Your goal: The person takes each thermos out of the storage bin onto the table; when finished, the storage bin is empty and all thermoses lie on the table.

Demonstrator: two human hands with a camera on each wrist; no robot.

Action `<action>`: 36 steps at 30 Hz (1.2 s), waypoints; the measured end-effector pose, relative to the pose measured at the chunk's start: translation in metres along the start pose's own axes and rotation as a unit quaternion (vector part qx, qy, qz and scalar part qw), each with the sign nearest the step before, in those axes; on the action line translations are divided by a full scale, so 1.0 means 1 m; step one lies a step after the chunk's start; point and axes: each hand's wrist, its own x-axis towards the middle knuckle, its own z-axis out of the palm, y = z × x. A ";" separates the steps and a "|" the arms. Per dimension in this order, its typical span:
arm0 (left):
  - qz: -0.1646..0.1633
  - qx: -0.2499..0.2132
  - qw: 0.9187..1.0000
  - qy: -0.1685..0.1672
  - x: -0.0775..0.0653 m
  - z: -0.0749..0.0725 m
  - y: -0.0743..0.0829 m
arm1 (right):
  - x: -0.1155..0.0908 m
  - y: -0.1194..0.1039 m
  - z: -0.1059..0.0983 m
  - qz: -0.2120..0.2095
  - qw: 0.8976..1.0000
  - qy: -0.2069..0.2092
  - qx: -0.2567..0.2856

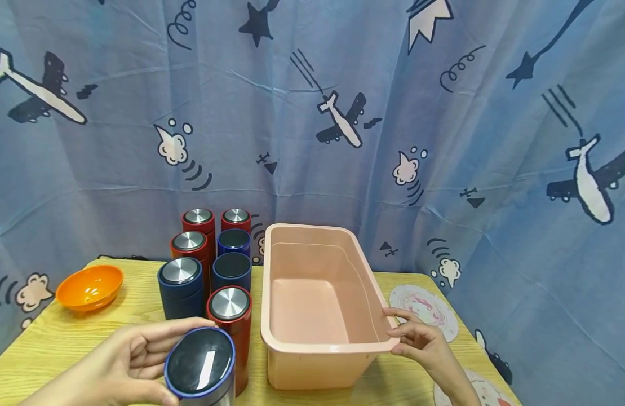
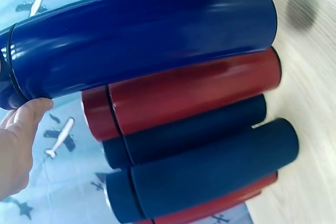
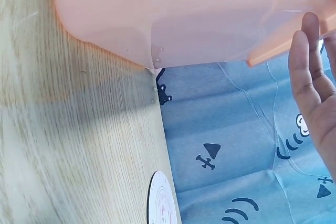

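Observation:
My left hand [image 1: 122, 361] grips a shiny blue thermos flask [image 1: 200, 361] by its lid end, thumb on the near side and fingers on the far side. Its top is dark with a blue ring. In the left wrist view the flask's blue body [image 2: 147, 35] is seen lengthwise, its base apart from a shadow on the table. A red flask [image 1: 231, 310] with a silver top stands just behind it. My right hand [image 1: 424, 344] holds the front right corner of a pink plastic tub [image 1: 317, 348], fingers on the rim. The tub's visible floor is bare.
Several more red and blue flasks stand in two rows left of the tub, including a dark blue flask [image 1: 181, 287]. An orange bowl [image 1: 89, 287] sits at the far left. Round printed mats [image 1: 444, 313] lie on the right of the wooden table [image 1: 38, 366]. A patterned curtain [image 1: 312, 192] hangs behind.

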 end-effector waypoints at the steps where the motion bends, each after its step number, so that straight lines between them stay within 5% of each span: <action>1: -0.009 -0.009 1.000 0.004 -0.003 -0.002 0.000 | 0.000 0.000 0.000 0.000 1.000 0.000 -0.004; 5: -0.036 -0.045 0.998 0.016 -0.014 -0.009 -0.001 | 0.000 -0.001 0.000 -0.014 1.000 -0.009 -0.008; 16: -0.046 -0.030 0.998 0.039 -0.040 -0.028 -0.005 | 0.000 0.002 -0.003 -0.032 0.999 -0.021 0.001; 23: 0.015 -0.020 1.000 0.013 -0.046 -0.039 -0.006 | 0.000 0.000 -0.002 -0.024 0.999 -0.022 0.000; 29: -0.023 -0.015 0.998 0.065 -0.056 -0.048 -0.004 | 0.000 -0.001 -0.002 0.010 1.000 -0.001 0.002; 36: -0.058 0.044 0.990 0.125 -0.069 -0.061 -0.002 | -0.001 0.000 -0.001 -0.032 0.999 -0.026 0.002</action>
